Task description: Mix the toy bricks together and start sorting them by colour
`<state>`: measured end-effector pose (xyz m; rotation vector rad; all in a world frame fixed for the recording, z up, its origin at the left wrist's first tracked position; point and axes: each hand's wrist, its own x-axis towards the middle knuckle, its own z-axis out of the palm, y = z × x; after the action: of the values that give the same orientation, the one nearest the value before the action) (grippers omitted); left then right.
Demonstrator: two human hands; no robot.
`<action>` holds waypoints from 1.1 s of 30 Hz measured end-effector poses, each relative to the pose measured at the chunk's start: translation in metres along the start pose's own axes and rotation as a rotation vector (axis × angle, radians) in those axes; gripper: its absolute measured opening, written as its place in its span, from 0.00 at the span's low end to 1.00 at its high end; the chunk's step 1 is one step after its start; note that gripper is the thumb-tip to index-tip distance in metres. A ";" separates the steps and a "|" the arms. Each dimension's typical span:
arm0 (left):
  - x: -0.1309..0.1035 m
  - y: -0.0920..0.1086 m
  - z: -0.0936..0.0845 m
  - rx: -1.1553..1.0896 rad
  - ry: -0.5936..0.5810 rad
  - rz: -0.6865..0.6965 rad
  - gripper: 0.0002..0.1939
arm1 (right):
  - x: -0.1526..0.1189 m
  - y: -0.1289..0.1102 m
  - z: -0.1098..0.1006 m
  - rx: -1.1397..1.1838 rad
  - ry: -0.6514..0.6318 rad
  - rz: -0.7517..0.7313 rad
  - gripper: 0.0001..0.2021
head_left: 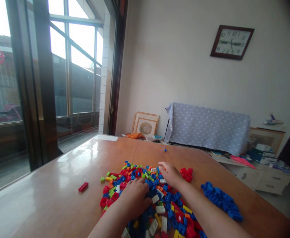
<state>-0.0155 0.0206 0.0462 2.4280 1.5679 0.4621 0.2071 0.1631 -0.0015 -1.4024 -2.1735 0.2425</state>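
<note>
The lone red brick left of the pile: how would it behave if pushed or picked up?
The red brick looks like small hard plastic, so probably stiff and light. Its blocky shape suggests no rolling; on the glossy table it would likely slide.

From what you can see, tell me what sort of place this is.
Most likely a room in a home. A wall clock hangs above a cloth-covered piece of furniture, framed pictures lean against the wall, and both hands rest in a pile of toy bricks on a wooden table.
</note>
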 end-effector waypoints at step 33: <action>0.004 -0.007 0.014 0.049 0.014 0.020 0.20 | -0.128 -0.039 -0.070 0.086 -0.314 0.003 0.21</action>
<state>-0.0146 0.0267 0.0310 2.4846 1.5797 0.4504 0.2534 0.0234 0.0302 -1.3954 -2.3770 0.5848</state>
